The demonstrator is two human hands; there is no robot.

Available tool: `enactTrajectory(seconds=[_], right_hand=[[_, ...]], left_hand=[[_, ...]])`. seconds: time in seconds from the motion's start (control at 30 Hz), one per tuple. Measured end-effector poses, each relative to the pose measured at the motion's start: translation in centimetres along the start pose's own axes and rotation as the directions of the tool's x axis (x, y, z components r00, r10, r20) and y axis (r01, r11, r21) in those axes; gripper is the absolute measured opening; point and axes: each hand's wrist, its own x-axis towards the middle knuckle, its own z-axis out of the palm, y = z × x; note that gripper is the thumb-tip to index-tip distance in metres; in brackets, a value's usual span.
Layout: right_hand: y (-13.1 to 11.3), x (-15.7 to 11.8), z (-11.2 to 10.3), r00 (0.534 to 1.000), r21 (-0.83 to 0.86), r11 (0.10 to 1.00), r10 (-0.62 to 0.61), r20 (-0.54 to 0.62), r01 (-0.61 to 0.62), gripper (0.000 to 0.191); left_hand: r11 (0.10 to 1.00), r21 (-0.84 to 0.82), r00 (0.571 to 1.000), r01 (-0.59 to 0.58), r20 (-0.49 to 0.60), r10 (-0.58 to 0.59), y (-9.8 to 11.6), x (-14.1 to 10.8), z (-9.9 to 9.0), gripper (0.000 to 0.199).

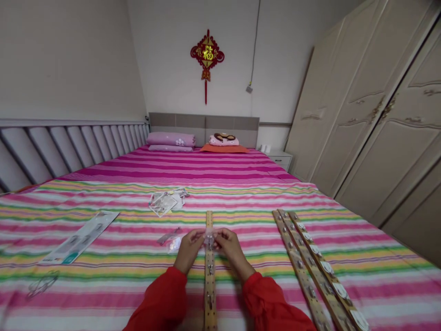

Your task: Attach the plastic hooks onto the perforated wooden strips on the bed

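A narrow wooden strip [210, 286] with small metal fittings along it lies lengthwise in front of me on the striped sheet. Over its far part is a small clear plastic piece [209, 235], perhaps a little bag. My left hand [189, 248] pinches its left side, fingertips closed. From the right, my right hand [231, 248] pinches the same plastic with thumb and forefinger. What the plastic contains is too blurred to make out. Left of my left hand lie a small clear packet [174, 244] and a thin greyish piece [168, 236].
Three similar wooden strips [303, 264] lie at the right, one bearing white round pieces. A pile of small packets [167, 201] sits farther back. At the left are a long plastic package [81, 238] and a tangle of thin wire-like stuff [43, 283].
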Motion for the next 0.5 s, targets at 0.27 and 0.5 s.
enactTrajectory(seconds=[0.27, 0.5], right_hand=[[2.1, 3.4, -0.4, 0.994, 0.04, 0.999, -0.024, -0.111, 0.028, 0.017], [3.7, 4.9, -0.8, 0.99, 0.003, 0.999, -0.036, -0.133, 0.037, 0.02]], left_hand=[[1.0, -0.011, 1.0, 0.013, -0.027, -0.013, -3.2, 4.0, 0.1, 0.031], [1.0, 0.002, 0.997, 0.005, -0.081, -0.005, -3.7, 5.5, 0.6, 0.029]])
